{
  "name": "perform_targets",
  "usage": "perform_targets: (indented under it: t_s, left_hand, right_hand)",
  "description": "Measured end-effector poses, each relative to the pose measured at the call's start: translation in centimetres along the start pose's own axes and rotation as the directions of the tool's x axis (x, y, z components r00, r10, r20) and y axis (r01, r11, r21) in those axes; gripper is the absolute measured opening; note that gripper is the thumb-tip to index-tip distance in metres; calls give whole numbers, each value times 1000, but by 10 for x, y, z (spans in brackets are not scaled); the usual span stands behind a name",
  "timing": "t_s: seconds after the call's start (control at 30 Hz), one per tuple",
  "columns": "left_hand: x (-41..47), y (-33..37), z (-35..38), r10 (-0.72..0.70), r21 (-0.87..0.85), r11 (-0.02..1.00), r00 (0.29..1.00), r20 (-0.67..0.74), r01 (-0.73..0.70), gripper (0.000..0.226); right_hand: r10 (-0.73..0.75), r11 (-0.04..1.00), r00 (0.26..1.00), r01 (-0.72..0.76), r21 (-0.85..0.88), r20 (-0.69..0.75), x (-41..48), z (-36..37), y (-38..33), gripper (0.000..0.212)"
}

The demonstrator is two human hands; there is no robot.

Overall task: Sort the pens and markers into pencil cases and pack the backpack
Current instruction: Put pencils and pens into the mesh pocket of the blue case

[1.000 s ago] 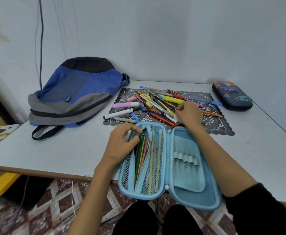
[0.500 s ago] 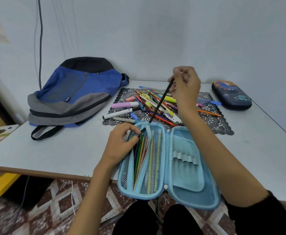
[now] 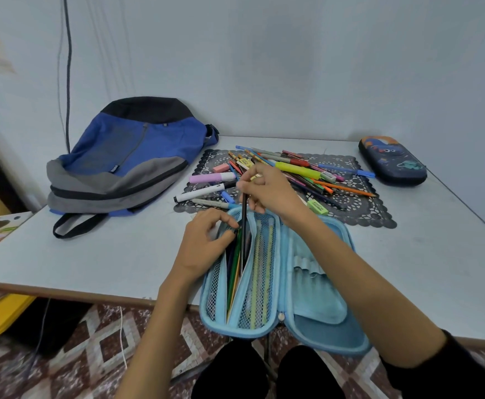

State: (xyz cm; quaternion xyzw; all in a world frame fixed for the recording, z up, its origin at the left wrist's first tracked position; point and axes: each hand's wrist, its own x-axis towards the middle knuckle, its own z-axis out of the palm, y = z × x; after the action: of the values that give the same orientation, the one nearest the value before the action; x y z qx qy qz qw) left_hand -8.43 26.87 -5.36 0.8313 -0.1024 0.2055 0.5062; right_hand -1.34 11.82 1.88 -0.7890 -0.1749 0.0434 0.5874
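Now right hand (image 3: pixel 270 191) pinches pencil (image 3: pixel 244 223), seemingly black.

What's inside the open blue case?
The case holds coloured pencils in the left pocket, a black pencil half in, two pale sticks behind mesh. The left hand, pinching the pocket, hides their tops.

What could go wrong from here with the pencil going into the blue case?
1. The light blue pencil case overhangs the near edge of the table; a downward push from the right hand could tip it off.
2. The dark pencil enters a mesh pocket already holding pencils, which the left hand pinches open; its tip might snag or jam.
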Motion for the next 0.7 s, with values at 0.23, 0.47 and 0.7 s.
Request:
perform_targets:
  t_s: [0.23, 0.47, 0.7]
  left_hand:
    - [0, -1, 0, 13, 6, 1000, 1000, -10, -13, 14]
    - [-1, 1, 0, -29, -29, 999, 999, -31, 28, 11]
    - [-1, 0, 1, -52, -33, 998, 998, -40, 50, 5]
  right_hand:
    - [109, 958, 969, -43, -284, 221, -13, -2, 3, 22]
    - [131, 908, 967, -29, -417, 217, -11, -9, -2, 8]
    - [129, 877, 967, -7, -481, 221, -13, -9, 3, 24]
